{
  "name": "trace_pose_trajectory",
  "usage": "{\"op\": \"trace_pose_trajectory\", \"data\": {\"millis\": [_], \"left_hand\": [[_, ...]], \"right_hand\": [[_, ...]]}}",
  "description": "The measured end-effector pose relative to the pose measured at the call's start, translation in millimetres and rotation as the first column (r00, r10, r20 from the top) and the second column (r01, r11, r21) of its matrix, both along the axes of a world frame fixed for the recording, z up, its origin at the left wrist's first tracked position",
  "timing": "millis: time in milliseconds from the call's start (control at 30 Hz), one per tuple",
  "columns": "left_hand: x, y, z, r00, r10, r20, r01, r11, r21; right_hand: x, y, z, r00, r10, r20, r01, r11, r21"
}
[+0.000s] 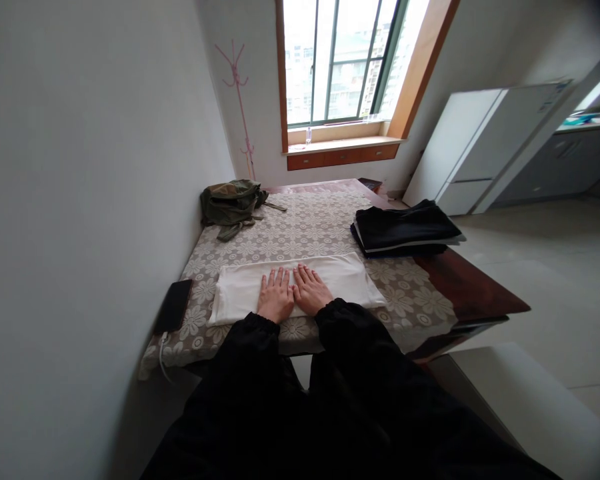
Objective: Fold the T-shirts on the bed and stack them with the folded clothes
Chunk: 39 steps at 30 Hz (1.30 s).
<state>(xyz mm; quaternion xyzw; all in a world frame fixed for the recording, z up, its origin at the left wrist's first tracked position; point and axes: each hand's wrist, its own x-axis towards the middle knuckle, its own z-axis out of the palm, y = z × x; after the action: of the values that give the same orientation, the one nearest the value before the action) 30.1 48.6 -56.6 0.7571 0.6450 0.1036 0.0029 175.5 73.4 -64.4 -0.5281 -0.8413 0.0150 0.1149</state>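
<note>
A white folded garment (235, 291) lies as a long flat strip across the near part of the table; which kind of garment I cannot tell. My left hand (277, 295) rests palm down on its middle, fingers stretched out and pointing away from me. Close beside it, my right hand (311, 289) also lies flat on the white cloth, fingers extended. The thumbs almost touch. Neither hand grips anything. Long black sleeves cover both my arms to the wrists.
A patterned tablecloth (310, 223) covers most of the table. At the right is a stack of dark folded clothes (405, 227). A green backpack (233, 202) sits at the far left by the wall. A phone (174, 307) with a white cable lies at the left edge.
</note>
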Motion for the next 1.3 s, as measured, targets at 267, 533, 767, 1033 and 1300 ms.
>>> {"op": "trace_pose_trajectory", "data": {"millis": [267, 533, 767, 1033, 1300], "left_hand": [[1, -14, 0.4, 1.000, -0.002, 0.004, 0.002, 1.000, 0.017], [0, -40, 0.3, 0.998, -0.059, -0.008, 0.059, 0.998, 0.026], [1, -79, -4.9, 0.994, -0.111, 0.004, 0.111, 0.992, 0.067], [5, -126, -10.4, 0.989, -0.129, 0.067, 0.120, 0.984, 0.130], [2, -125, 4.7, 0.976, -0.093, 0.199, 0.056, 0.982, 0.179]], "right_hand": [[2, -15, -0.3, 1.000, 0.019, 0.001, -0.019, 1.000, 0.025], [12, -41, -1.9, 0.994, 0.111, -0.004, -0.110, 0.990, 0.087], [20, -81, -6.3, 0.985, 0.170, -0.029, -0.164, 0.977, 0.137], [23, -126, -12.0, 0.978, 0.184, -0.101, -0.157, 0.961, 0.226], [24, -125, -2.2, 0.965, 0.170, -0.199, -0.119, 0.962, 0.244]]}}
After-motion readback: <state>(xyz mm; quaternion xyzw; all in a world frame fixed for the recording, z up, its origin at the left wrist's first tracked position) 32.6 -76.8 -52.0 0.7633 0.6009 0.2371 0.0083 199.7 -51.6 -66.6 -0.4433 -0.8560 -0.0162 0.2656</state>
